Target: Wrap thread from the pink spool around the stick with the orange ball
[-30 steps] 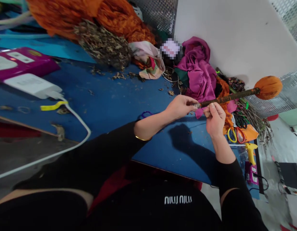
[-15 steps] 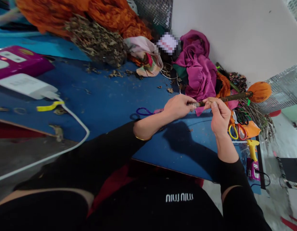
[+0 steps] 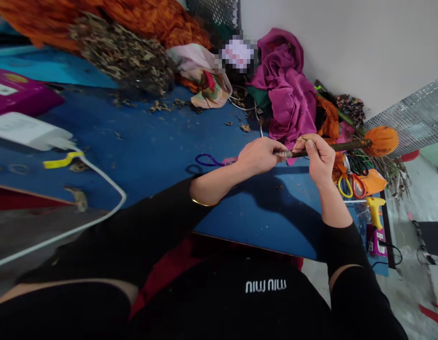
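A thin dark stick [image 3: 350, 145] runs nearly level above the blue table, an orange cloth-covered ball [image 3: 382, 141] at its right end. My left hand [image 3: 259, 155] is closed around the stick's left end, where a pale wrapped part shows at the fingertips. Farther along, my right hand [image 3: 321, 158] is closed in a pinch at the stick. Something small and brownish shows at its fingertips, too small to name. Beside my left wrist lies a pink piece with a purple loop [image 3: 209, 160], partly hidden by the hand.
Magenta cloth [image 3: 291, 89] is heaped behind my hands, with dried leaves [image 3: 123, 56] and orange cloth [image 3: 158, 23] farther left. Scissors [image 3: 356, 185] and a yellow glue gun [image 3: 375, 212] lie at the right. A white cable [image 3: 108, 172] crosses the blue table's [image 3: 158, 156] left front edge.
My right hand's fingers have risen slightly from the stick, drawing the small brownish bit up. The left hand keeps its hold. The whole view has shifted a little.
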### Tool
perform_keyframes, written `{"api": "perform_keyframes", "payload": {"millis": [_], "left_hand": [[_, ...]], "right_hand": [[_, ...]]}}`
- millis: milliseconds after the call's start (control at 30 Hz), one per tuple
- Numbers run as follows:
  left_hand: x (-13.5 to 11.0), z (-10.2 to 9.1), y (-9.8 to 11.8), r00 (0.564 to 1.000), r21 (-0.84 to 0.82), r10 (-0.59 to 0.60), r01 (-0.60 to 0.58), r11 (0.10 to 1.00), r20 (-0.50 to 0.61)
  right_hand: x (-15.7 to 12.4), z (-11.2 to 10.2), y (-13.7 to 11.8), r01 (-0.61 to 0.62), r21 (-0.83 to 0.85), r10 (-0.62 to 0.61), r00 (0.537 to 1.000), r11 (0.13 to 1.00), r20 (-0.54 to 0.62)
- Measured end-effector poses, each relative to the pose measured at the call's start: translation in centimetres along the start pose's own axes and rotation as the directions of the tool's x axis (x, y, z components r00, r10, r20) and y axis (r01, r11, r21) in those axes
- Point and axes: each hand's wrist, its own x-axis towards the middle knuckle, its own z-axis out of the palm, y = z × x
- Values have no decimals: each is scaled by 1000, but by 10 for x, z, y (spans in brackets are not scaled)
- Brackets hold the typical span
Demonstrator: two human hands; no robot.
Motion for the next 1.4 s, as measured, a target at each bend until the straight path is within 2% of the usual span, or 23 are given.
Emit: {"api": "perform_keyframes", "payload": {"millis": [267,533,833,967,1233,1400], "left_hand": [[-4,1,2,999,49,-2,0,999,37],[-5,1,5,999,182,-23,17,983,32],[-1,0,0,998,-34,12,-10,999,55],[0,1,-1,998,-87,39,-34,996,52],[-8,-3,9,996,134,16,-28,991,90],[-11,2,10,997,226,45,-58,972,61]], "right_hand": [[5,2,10,26,16,-27,998,1000,54],[8,3,18,-31,48,27,996,998,83],[4,1,23,26,111,-14,994,994,-111],[6,0,27,27,65,-19,992,998,-123],[9,-1,28,-121,26,121,993,992,7],[10,-3,34,-159,-95,164,985,983,53]]}}
